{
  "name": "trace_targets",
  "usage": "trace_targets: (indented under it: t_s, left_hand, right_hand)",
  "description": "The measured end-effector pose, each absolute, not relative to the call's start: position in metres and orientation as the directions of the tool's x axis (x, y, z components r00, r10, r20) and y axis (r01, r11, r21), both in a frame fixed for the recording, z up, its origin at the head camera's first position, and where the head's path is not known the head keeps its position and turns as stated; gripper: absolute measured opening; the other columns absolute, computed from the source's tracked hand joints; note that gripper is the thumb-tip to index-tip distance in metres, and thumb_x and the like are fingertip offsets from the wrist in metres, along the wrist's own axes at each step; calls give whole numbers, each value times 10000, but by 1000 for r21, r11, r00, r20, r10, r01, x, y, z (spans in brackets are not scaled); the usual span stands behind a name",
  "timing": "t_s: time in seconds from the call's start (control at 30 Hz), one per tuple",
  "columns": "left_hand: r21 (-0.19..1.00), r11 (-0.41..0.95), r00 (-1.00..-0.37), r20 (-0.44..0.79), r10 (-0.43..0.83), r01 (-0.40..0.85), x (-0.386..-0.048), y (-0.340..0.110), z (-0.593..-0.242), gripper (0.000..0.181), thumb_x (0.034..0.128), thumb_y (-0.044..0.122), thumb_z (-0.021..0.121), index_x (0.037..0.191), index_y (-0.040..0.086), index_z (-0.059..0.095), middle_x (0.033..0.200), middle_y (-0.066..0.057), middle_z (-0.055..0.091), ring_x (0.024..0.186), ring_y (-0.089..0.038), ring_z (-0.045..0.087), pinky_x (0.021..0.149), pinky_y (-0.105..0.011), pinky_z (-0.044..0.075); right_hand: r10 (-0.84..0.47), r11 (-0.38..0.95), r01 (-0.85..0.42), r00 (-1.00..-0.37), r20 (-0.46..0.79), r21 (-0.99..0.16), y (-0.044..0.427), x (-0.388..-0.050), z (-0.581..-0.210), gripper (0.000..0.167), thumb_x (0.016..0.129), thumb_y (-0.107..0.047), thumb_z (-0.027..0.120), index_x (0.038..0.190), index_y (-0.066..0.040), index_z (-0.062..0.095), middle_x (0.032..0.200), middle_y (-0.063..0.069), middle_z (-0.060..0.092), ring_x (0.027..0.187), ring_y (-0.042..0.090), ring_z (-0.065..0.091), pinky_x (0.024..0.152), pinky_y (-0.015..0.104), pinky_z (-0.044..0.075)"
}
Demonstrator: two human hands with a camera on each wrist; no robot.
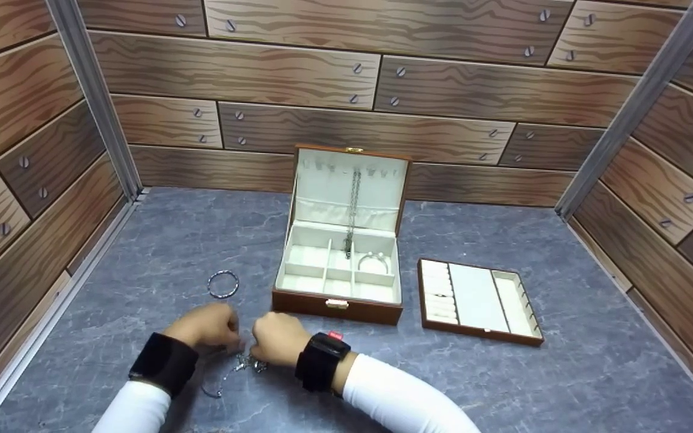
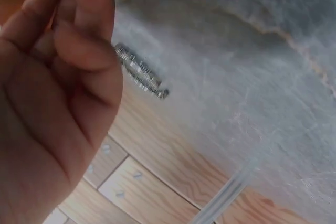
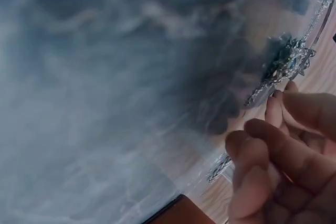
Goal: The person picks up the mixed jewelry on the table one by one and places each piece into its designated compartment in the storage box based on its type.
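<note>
Both hands are close together over the grey tabletop, in front of the jewelry box. Silver chain jewelry [image 1: 253, 362] with a flower-like cluster lies under and between their fingertips. My right hand [image 1: 280, 340] has its thumb and fingers drawn together; in the right wrist view they meet at the jewelry's ornate cluster [image 3: 289, 64] and seem to pinch its edge. My left hand [image 1: 209, 326] is curled, thumb against fingers, just above a thin curved strand. The left wrist view cuts off its fingertips, so any hold is hidden. A silver bangle [image 1: 222, 296] lies beyond the left hand.
The brown jewelry box [image 1: 337, 313] stands with its lid up; a silver necklace [image 1: 354, 204] hangs inside the lid and an open cuff bracelet [image 1: 373, 255] sits in a right compartment. Right of it lies a shallow tray [image 1: 471, 294]. Wood-patterned walls enclose the table.
</note>
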State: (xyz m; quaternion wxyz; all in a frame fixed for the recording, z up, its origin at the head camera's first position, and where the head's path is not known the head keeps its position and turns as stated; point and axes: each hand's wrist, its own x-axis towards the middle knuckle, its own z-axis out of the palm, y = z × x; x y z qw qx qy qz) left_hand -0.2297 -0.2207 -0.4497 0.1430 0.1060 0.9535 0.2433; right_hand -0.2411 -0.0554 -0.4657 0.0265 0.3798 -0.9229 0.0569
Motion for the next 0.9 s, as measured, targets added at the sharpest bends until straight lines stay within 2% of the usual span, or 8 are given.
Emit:
trace_targets:
  t_s: [0.2, 0.3, 0.43, 0.63, 0.8, 0.9]
  left_hand:
    - [499, 853, -925, -233, 300, 151, -224, -223, -450, 113, 579, -54, 643, 593, 52, 609, 523, 52, 496, 484, -104, 435, 446, -216, 349]
    - [471, 857, -932, -171, 321, 208, -225, -222, -451, 111, 599, -43, 584, 562, 60, 598, 502, 64, 466, 467, -100, 407, 434, -221, 324]
    - [474, 843, -934, -107, 340, 253, -229, -219, -450, 95, 619, -4, 593, 569, 76, 579, 525, 68, 466, 491, -98, 407, 450, -231, 329]
    - [518, 779, -903, -26, 429, 354, -236, -218, -442, 101, 638, -15, 565, 561, 46, 545, 530, 81, 415, 486, -60, 362, 462, -190, 308]
    - [530, 728, -871, 40, 490, 434, -242, -218, -434, 111, 724, 23, 598, 613, 32, 597, 557, 54, 493, 513, -24, 387, 497, -178, 354]
    - [561, 725, -894, 64, 444, 400, -247, -216, -430, 164, 817, 74, 591, 663, 19, 608, 585, 0, 545, 517, -36, 422, 498, -198, 386]
  right_hand:
    - [-700, 707, -703, -711, 61, -80, -56, -240, -464, 213, 696, -257, 688, 556, -131, 588, 589, -1, 632, 514, 167, 574, 435, 292, 428]
    - [-702, 701, -700, -711, 37, -134, -56, -241, -463, 224, 722, -274, 693, 567, -131, 618, 572, -18, 627, 484, 121, 531, 426, 252, 399]
    - [-712, 677, -694, -702, 19, -244, -57, -243, -460, 207, 747, -252, 695, 590, -122, 659, 549, -36, 616, 447, 55, 434, 415, 181, 337]
    - [-706, 656, -696, -703, 87, -291, -53, -249, -455, 224, 732, -131, 651, 525, -93, 574, 472, -65, 454, 427, 46, 337, 394, 162, 258]
    - [-693, 660, -688, -713, 107, -301, -46, -254, -447, 205, 739, -80, 598, 535, -85, 585, 478, -72, 447, 420, 33, 343, 396, 137, 268]
    - [-691, 667, -678, -718, 85, -310, -40, -258, -440, 203, 756, -89, 599, 553, -74, 608, 488, -44, 509, 423, 40, 370, 402, 139, 298]
